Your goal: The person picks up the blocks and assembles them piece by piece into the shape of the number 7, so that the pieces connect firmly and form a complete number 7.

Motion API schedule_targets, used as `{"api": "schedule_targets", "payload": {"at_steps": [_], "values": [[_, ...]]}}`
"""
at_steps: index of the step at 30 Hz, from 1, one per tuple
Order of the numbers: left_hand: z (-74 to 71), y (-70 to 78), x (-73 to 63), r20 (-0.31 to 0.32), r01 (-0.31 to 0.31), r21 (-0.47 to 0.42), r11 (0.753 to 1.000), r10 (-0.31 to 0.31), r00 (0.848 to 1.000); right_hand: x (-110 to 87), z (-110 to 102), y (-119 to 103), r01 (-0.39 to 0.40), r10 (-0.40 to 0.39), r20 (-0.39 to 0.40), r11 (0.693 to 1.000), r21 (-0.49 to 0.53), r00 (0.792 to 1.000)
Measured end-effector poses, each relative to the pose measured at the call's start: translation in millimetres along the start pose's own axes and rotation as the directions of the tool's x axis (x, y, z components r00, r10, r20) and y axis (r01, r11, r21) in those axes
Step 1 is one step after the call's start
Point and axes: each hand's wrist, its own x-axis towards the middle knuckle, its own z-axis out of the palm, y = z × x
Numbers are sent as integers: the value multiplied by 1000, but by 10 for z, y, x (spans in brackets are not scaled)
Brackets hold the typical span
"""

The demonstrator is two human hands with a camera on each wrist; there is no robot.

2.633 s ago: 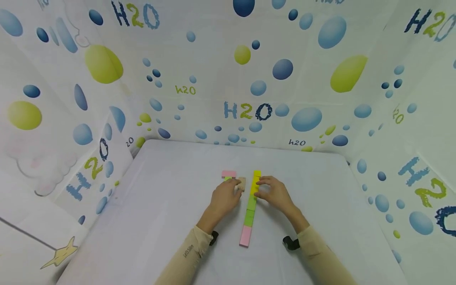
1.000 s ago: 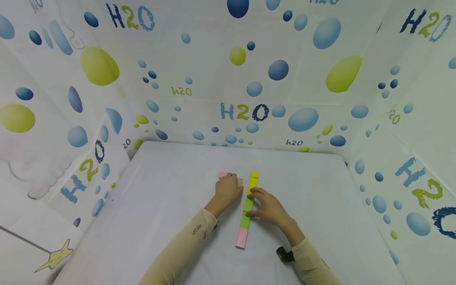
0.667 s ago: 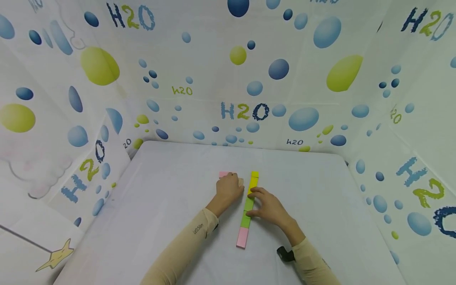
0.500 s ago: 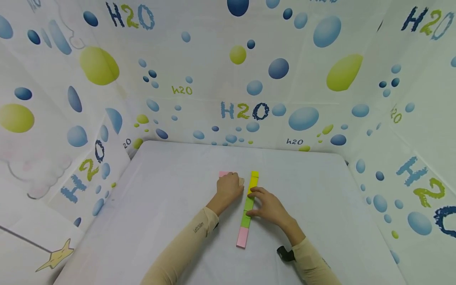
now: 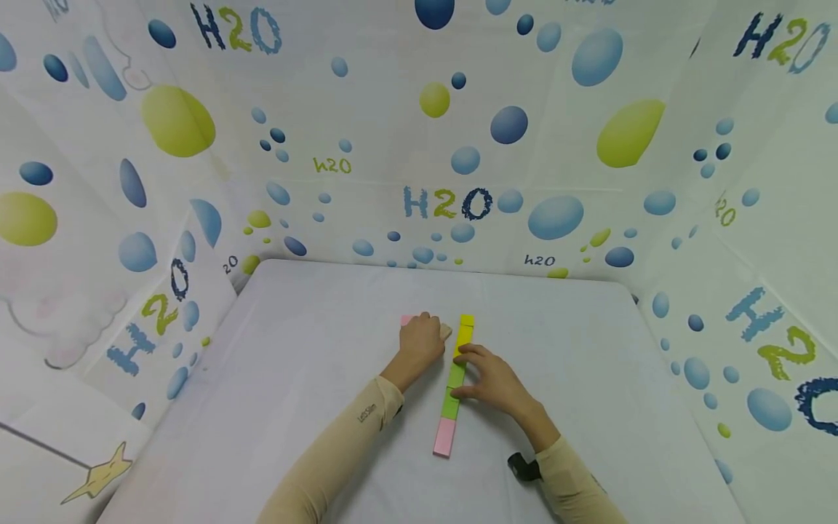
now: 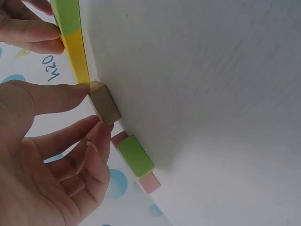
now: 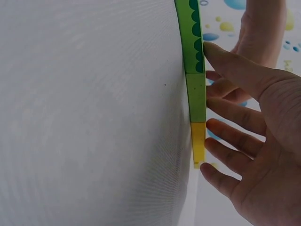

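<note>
My left hand (image 5: 421,342) pinches a plain tan wooden block (image 6: 105,103) between thumb and fingertips. In the head view that block shows only at its right end, left of a row of blocks. The row runs from yellow blocks (image 5: 464,338) at the far end through green blocks (image 5: 453,393) to a pink block (image 5: 444,437) nearest me. My right hand (image 5: 495,380) rests its thumb and extended fingertips along the row's right side. In the right wrist view, these fingers (image 7: 235,115) spread along the green and yellow blocks.
A separate green block (image 6: 136,156) lies against a pink block (image 6: 150,183) beyond my left hand, mostly hidden in the head view. The white table (image 5: 314,313) meets a patterned cloth backdrop (image 5: 366,211). A black wrist device (image 5: 523,467) sits below my right wrist.
My left hand has shifted over the tan block, which has turned from lengthwise to slanted. My right hand has slid toward me along the row, then stayed still.
</note>
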Motion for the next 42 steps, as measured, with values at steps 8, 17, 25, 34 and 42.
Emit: {"api": "schedule_targets", "payload": {"at_steps": [8,17,25,34,42], "values": [[26,8,53,-4,-27,37,999,27,1000,2,6,4,-18,18,10,1000,-10,1000],[47,0,124,-11,-69,91,993,70,997,3,10,0,-15,15,5,1000,-14,1000],[47,-17,153,-56,-122,96,988,127,990,0,10,-5,-22,22,6,1000,-17,1000],[114,-32,213,-96,-160,92,983,169,981,-11,0,-3,-19,19,5,1000,-22,1000],[114,-34,245,-80,-155,76,985,161,984,-11,8,1,-15,15,3,1000,-7,1000]]}}
